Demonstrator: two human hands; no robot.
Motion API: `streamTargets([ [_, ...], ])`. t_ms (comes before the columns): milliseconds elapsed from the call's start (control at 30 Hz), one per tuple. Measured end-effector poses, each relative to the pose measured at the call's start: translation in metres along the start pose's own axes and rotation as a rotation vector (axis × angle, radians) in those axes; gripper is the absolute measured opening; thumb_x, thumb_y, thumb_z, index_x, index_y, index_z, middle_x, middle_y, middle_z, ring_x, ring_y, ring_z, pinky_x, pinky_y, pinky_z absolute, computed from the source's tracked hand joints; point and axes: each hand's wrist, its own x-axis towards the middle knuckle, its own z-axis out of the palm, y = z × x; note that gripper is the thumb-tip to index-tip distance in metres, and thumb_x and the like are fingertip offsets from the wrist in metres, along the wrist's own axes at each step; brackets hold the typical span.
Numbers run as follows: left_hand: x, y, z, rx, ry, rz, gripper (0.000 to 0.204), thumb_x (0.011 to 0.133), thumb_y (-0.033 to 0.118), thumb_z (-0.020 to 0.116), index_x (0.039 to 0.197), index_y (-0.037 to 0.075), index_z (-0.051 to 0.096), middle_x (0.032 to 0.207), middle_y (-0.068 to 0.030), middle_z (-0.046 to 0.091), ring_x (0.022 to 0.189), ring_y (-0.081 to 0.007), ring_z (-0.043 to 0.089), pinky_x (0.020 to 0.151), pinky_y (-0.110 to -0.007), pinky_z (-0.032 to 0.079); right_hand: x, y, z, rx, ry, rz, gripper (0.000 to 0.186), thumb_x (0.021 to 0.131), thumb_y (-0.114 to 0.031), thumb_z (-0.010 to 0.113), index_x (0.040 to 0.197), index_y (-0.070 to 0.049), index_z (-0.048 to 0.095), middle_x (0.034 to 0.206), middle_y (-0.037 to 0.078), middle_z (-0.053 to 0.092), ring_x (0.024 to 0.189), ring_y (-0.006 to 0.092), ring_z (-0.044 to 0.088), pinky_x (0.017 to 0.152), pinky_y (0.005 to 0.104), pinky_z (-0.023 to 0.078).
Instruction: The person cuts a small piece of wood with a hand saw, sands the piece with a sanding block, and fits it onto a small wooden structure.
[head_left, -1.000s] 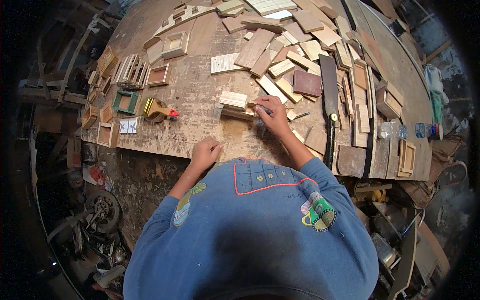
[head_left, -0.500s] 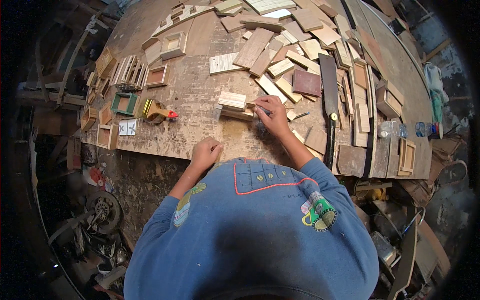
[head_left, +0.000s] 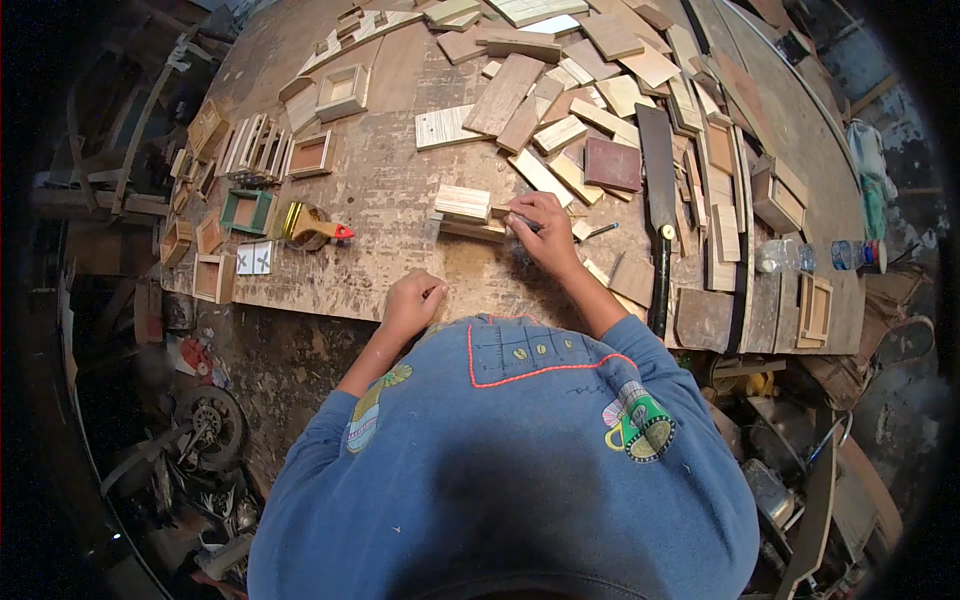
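Observation:
My right hand (head_left: pixel 543 236) is closed round a slim dark pen (head_left: pixel 527 221), its fingertips against the right end of a small wooden assembly. That assembly has a pale striped block (head_left: pixel 463 202) on top and a longer wooden strip (head_left: pixel 472 231) along its near side. Close to the bench's front edge, my left hand (head_left: pixel 412 306) rests with its fingers curled. A small dark spot shows at its fingertips, too small to name. To the right of my right hand lies a blue pen (head_left: pixel 604 229).
Loose wooden boards (head_left: pixel 510 95) pile up beyond my hands, with a maroon block (head_left: pixel 612 165) and a long handsaw (head_left: pixel 657 170) at their right. On the left stand small wooden boxes (head_left: pixel 213 275), a green box (head_left: pixel 250 209) and a red-tipped paintbrush (head_left: pixel 318 229). Plastic bottles (head_left: pixel 775 257) lie far right.
Both hands and the wooden assembly stay almost in place. The view has shifted very slightly.

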Motion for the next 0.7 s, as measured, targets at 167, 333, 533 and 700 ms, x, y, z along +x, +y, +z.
streamTargets([
  [167,0.0018,-0.0013,-0.0004,0.011,-0.019,-0.007,0.013,0.081,0.017,0.067,0.083,0.005,0.071,0.076,-0.0129,0.062,0.069,-0.0293,0.062,0.063,-0.038,0.049,0.0003,0.0008,-0.0006,-0.025,-0.004,-0.016,0.017,0.076,-0.013,0.072,0.091,-0.004,0.072,0.095,0.008,0.067,0.094,0.0281,0.058,0.083,0.0373,0.047],
  [333,0.0018,-0.0020,-0.0001,0.015,-0.029,-0.011,0.013,0.081,0.017,0.067,0.082,0.005,0.071,0.076,-0.0127,0.062,0.069,-0.0295,0.062,0.063,-0.038,0.049,-0.0004,0.0002,-0.0003,-0.051,-0.010,-0.033,0.017,0.076,-0.013,0.071,0.091,-0.004,0.071,0.095,0.008,0.067,0.093,0.0285,0.058,0.083,0.0375,0.047],
  [533,0.0027,-0.0024,0.0002,0.002,-0.043,-0.030,0.013,0.081,0.016,0.066,0.082,0.004,0.070,0.076,-0.0127,0.062,0.069,-0.0298,0.062,0.063,-0.038,0.049,-0.0019,-0.0002,0.0002,-0.049,-0.017,-0.016,0.021,0.075,-0.016,0.074,0.092,-0.003,0.071,0.096,0.009,0.067,0.094,0.0293,0.058,0.083,0.0384,0.047],
  [700,0.0036,-0.0024,-0.0003,0.011,-0.054,-0.029,0.013,0.081,0.017,0.066,0.082,0.005,0.071,0.076,-0.0126,0.062,0.070,-0.0303,0.062,0.063,-0.038,0.049,-0.0013,0.0002,-0.0009,-0.078,-0.029,-0.014,0.028,0.073,-0.015,0.076,0.098,-0.002,0.070,0.099,0.012,0.067,0.096,0.0298,0.059,0.085,0.0380,0.047],
])
